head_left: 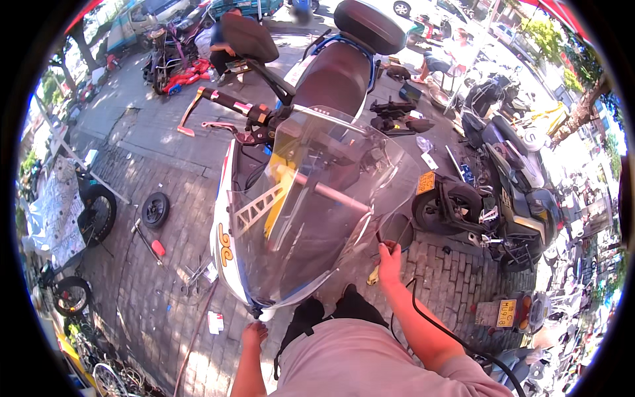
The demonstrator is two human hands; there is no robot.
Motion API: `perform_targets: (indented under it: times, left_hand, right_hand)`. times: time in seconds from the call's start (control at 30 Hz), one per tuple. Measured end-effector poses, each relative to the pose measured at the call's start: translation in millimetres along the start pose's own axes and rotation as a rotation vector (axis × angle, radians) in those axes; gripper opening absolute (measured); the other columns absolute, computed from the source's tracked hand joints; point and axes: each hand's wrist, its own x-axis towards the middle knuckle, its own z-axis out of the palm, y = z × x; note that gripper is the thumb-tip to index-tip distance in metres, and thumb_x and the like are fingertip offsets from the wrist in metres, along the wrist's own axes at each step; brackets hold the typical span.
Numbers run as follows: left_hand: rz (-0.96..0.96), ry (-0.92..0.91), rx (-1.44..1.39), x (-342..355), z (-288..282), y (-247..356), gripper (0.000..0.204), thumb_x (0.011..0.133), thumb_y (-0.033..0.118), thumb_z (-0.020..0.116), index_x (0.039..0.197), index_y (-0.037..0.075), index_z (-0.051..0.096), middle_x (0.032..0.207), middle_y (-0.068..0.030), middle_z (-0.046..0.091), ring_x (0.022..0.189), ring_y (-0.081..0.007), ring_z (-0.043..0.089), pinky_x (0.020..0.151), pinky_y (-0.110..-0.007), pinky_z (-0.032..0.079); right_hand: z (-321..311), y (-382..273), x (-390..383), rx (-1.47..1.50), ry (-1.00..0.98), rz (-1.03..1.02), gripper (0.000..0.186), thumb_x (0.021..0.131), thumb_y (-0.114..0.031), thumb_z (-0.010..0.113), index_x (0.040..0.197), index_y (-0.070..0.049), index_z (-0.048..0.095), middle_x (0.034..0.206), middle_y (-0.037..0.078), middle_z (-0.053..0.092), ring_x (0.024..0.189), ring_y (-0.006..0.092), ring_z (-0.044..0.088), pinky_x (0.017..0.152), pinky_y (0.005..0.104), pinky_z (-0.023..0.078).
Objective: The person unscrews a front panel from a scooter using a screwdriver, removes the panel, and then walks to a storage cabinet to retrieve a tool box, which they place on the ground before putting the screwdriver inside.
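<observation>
A scooter with a transparent windshield (311, 251) and white, decorated front panel (223, 225) stands before me, its handlebar (235, 106) and black seat (334, 73) beyond. My right hand (389, 253) is raised at the windshield's right edge, thumb and fingers pinched on something thin that I cannot make out, beside a dark rounded part (400, 230). A black cable (450, 331) runs along my right forearm. My left hand (254, 334) hangs low beside the scooter's nose, fingers loosely curled apart, holding nothing visible.
A tipped-looking dark scooter (503, 198) is at the right. Loose wheel (155, 210), red object (158, 247) and scattered tools (192, 274) lie on pavement at left, near a covered bike (56, 212). Two other people (221, 49) (450, 56) are farther back among parked vehicles.
</observation>
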Motion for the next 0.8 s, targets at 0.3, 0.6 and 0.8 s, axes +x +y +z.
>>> perform_targets:
  times: [0.3, 0.6, 0.8]
  left_hand:
    - [-0.134, 0.211, -0.063, -51, -36, -118, 0.031, 0.098, 0.021, 0.059, 0.122, 0.002, 0.061, 0.103, -0.0148, 0.07, 0.083, -0.0266, 0.071, 0.068, -0.038, 0.058]
    - [-0.085, 0.189, 0.054, -139, 25, -255, 0.031, 0.101, 0.025, 0.058, 0.119, 0.001, 0.06, 0.101, -0.0126, 0.068, 0.085, -0.0241, 0.068, 0.071, -0.041, 0.056]
    - [0.11, 0.212, 0.327, -180, 38, -248, 0.043, 0.1, 0.037, 0.061, 0.116, -0.001, 0.07, 0.096, -0.0111, 0.075, 0.084, -0.0209, 0.071, 0.075, -0.038, 0.056]
  right_hand:
    - [-83, 93, 6, 0.069, -0.14, 0.641, 0.048, 0.088, 0.001, 0.058, 0.133, -0.005, 0.042, 0.093, 0.015, 0.06, 0.069, 0.0263, 0.063, 0.061, 0.0435, 0.057]
    - [-151, 162, -12, -0.24, -0.629, 0.833, 0.01, 0.093, -0.009, 0.06, 0.1, -0.002, 0.06, 0.087, 0.015, 0.064, 0.073, 0.0284, 0.067, 0.061, 0.0423, 0.061]
    - [-156, 166, -29, -0.456, -0.8, 0.853, 0.019, 0.099, -0.016, 0.059, 0.11, -0.001, 0.059, 0.09, 0.013, 0.064, 0.074, 0.0265, 0.07, 0.063, 0.0429, 0.063]
